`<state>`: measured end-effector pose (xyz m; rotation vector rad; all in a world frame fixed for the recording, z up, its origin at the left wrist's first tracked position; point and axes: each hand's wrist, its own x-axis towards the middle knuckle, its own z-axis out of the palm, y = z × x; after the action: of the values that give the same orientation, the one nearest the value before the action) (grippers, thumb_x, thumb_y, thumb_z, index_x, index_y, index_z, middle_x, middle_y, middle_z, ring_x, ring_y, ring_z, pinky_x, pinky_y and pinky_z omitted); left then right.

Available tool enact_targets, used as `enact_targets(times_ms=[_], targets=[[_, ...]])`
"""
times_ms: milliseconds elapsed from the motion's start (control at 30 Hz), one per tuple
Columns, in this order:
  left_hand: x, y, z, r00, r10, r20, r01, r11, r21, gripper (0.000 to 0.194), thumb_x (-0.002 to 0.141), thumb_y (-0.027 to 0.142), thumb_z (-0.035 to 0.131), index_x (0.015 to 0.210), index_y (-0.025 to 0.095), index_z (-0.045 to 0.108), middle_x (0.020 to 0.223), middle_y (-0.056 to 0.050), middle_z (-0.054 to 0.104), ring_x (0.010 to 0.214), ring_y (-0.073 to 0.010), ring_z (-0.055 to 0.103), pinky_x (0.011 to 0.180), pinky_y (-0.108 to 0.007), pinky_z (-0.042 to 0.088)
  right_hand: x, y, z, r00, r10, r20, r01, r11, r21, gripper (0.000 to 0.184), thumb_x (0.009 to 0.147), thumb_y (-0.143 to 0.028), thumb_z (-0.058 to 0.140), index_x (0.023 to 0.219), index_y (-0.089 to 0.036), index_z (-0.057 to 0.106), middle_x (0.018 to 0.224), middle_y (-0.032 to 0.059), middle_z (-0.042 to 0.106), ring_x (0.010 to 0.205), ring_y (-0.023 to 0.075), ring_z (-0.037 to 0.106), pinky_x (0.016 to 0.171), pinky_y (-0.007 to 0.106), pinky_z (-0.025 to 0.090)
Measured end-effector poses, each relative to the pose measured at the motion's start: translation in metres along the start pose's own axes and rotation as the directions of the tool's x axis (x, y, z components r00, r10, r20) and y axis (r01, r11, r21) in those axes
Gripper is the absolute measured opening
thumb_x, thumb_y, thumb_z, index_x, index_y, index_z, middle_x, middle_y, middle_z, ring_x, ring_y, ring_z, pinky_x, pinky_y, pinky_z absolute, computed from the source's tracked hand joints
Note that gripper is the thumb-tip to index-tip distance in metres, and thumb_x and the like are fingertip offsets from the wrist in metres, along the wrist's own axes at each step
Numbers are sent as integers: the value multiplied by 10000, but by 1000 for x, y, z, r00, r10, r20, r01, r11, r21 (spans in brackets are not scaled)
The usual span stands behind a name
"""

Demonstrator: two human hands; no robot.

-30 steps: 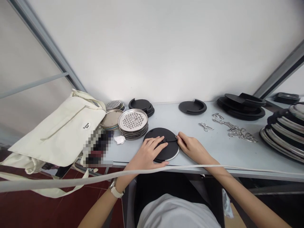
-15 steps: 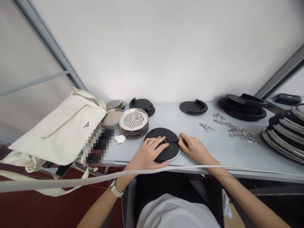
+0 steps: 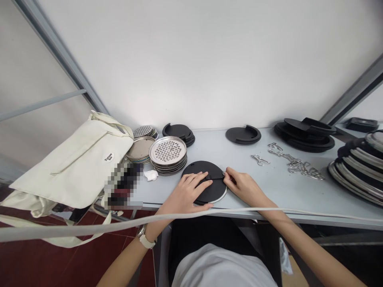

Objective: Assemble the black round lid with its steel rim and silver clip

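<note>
A round black disc (image 3: 209,193) with a pale rim showing at its lower right lies near the table's front edge. My left hand (image 3: 190,191) rests spread on it, fingers stretched over its left part and pressing it to the table. At the disc's right edge, my right hand (image 3: 236,181) is closed in a pinch on a small metal wire clip (image 3: 224,173), mostly hidden by the fingertips. A black strip crosses the disc from its middle towards that clip. Left of the disc stands a stack of metal discs with perforated grater faces (image 3: 168,151).
Loose metal wire clips (image 3: 299,165) lie at right. Black round holders (image 3: 243,135) stand along the wall, several stacked (image 3: 308,137). A tall pile of rimmed discs (image 3: 359,171) is far right. A cream bag (image 3: 72,159) sits left; a pale cable (image 3: 119,225) crosses the foreground.
</note>
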<state>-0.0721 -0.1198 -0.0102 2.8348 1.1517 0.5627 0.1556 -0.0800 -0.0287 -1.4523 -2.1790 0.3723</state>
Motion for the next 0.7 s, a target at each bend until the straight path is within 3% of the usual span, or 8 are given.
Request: enact_targets(times_ms=[300,500,700], targets=[[0,-1,2,1000,-24,-18,23,1000,-6,580,846,465,571,1342,200,428,1464,-91,354,1321,-243,342,1061,-398,301,-5,-1,2,998,-67,-16,67,998,-4,165,881,-285,398,729,-230,428,535,-44,480,444,111,421,519,215,310],[0,0,0,1000,-10,-23,10,1000,-10,572,842,443,579,1336,193,435,1457,-100,365,1320,-252,344,1055,-411,310,-3,-1,2,998,-10,-55,10,1000,2,247,930,-346,336,720,-234,403,515,-43,459,419,118,398,494,229,280],[1,1,-1,1000,13,-16,-13,1000,-13,544,848,442,555,1317,185,456,1446,-103,381,1312,-264,352,1051,-429,312,0,0,1,1000,13,-16,-13,1000,-3,262,938,-360,311,725,-239,404,509,-34,467,425,134,416,493,238,271]])
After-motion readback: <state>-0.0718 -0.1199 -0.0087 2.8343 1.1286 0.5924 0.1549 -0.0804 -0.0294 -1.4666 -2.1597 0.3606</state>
